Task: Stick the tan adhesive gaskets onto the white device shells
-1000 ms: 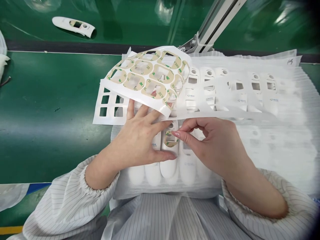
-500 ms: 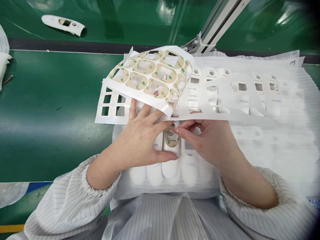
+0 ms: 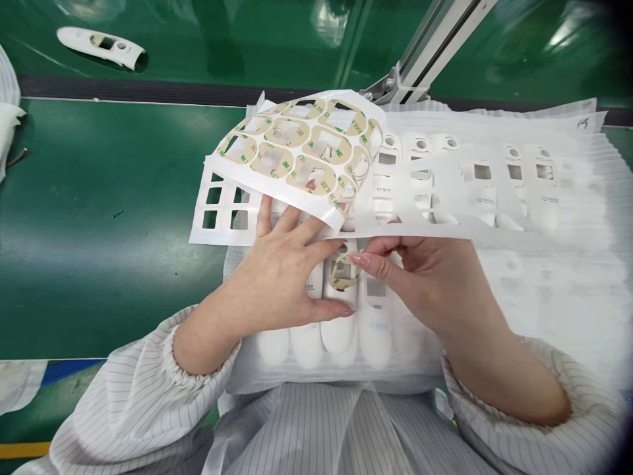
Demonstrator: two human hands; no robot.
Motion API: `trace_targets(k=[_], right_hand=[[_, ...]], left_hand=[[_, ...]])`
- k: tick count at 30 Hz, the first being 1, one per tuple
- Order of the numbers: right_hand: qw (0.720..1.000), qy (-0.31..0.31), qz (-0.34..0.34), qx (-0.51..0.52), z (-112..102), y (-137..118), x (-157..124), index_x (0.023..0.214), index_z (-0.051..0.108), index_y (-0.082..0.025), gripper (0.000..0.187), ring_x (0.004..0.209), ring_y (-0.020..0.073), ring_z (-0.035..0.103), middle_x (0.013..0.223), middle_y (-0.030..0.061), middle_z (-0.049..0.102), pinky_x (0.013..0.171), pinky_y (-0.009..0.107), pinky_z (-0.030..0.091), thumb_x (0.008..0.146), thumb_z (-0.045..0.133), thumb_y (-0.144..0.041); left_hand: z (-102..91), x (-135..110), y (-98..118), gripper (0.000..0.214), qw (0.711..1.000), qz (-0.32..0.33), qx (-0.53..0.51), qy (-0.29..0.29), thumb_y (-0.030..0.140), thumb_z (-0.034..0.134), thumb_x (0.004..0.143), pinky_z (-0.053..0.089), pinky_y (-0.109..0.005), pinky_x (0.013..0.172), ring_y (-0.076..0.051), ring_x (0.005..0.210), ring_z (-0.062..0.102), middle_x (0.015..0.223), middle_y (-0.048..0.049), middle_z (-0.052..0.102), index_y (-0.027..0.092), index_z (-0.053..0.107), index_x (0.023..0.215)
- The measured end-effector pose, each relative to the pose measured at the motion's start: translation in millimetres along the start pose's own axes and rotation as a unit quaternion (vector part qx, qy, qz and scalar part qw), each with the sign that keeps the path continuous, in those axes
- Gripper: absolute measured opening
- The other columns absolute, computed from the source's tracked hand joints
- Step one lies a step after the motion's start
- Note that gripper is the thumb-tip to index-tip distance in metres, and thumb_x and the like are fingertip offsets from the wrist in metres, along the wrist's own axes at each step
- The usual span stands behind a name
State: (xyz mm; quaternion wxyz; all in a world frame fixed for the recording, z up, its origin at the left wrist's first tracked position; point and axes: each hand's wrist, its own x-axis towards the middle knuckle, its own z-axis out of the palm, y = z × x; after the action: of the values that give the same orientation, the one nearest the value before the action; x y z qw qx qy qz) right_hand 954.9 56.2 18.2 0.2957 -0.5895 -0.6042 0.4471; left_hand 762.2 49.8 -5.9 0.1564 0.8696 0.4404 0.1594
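In the middle lies a white plastic housing (image 3: 337,333) with a window, shaped like a thermometer shell. My left hand (image 3: 289,270) rests over its left side, fingers spread; the index finger and thumb touch the housing, and the other fingertips reach the edge of a sticker sheet (image 3: 237,166). Around the window sits a tan printed adhesive sticker (image 3: 340,285), its right edge lifted and bent. My right hand (image 3: 420,274) pinches that edge between thumb and index finger. Several similar housings (image 3: 376,340) lie alongside, partly under my hands.
A white sheet with square cut-outs (image 3: 222,236) lies beneath the sticker sheet. More housings rest in translucent foam wrapping (image 3: 544,297) on the right. A single housing (image 3: 101,47) lies on the green surface at the far left. A metal post (image 3: 435,53) rises behind.
My right hand has moved slightly right, pulling the sticker's right edge up from the housing. The left hand stays in place.
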Motion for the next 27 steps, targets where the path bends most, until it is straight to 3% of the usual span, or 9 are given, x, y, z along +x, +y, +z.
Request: trace_targets(k=[3,7,14,21,27], right_hand=[[0.994,-0.036,0.057,0.082,0.5,5.4,3.4,0.062,0.064,-0.020,0.019,0.064,0.0154,0.061,0.064,0.0002,0.066,0.061,0.029,0.049,0.072,0.074,-0.031],[0.992,-0.035,0.080,0.089,2.4,9.0,5.5,0.062,0.063,-0.020,0.020,0.067,0.0168,0.062,0.065,0.0013,0.066,0.062,0.030,0.049,0.071,0.076,-0.033],[0.994,-0.041,0.077,0.070,2.2,9.9,7.1,0.062,0.062,-0.021,0.021,0.063,0.0152,0.058,0.063,-0.0002,0.064,0.059,0.029,0.046,0.071,0.076,-0.034],[0.994,-0.057,0.067,0.062,0.2,13.4,10.1,0.060,0.062,-0.023,0.021,0.061,0.0162,0.056,0.062,-0.0004,0.062,0.055,0.030,0.045,0.071,0.073,-0.037],[0.994,-0.058,0.064,0.063,2.4,14.8,11.4,0.059,0.061,-0.024,0.019,0.060,0.0174,0.055,0.061,0.0008,0.062,0.052,0.031,0.043,0.070,0.072,-0.034]], left_hand=[[0.2,-0.5,0.3,0.062,1.000,-0.001,-0.003,0.000,0.061,0.069,0.070,0.009,-0.067,0.112,-0.041,0.135,0.033,0.136,-0.0076,0.054,0.024,0.062,0.119],[0.0,-1.3,0.4,0.063,1.000,0.002,-0.003,0.003,0.062,0.070,0.069,0.005,-0.068,0.113,-0.040,0.135,0.033,0.138,-0.0073,0.053,0.023,0.062,0.119],[1.2,-0.3,-0.8,0.063,1.000,0.005,-0.006,0.003,0.061,0.069,0.070,0.014,-0.065,0.110,-0.039,0.135,0.033,0.142,-0.0067,0.050,0.023,0.061,0.121],[0.9,-0.5,-0.9,0.064,1.000,0.004,-0.006,-0.001,0.062,0.069,0.069,0.008,-0.066,0.112,-0.039,0.136,0.033,0.139,-0.0065,0.052,0.023,0.063,0.119],[1.3,-1.4,-0.6,0.066,1.000,0.006,-0.003,0.004,0.063,0.070,0.069,0.013,-0.065,0.111,-0.040,0.135,0.034,0.139,-0.0072,0.052,0.023,0.062,0.120]])
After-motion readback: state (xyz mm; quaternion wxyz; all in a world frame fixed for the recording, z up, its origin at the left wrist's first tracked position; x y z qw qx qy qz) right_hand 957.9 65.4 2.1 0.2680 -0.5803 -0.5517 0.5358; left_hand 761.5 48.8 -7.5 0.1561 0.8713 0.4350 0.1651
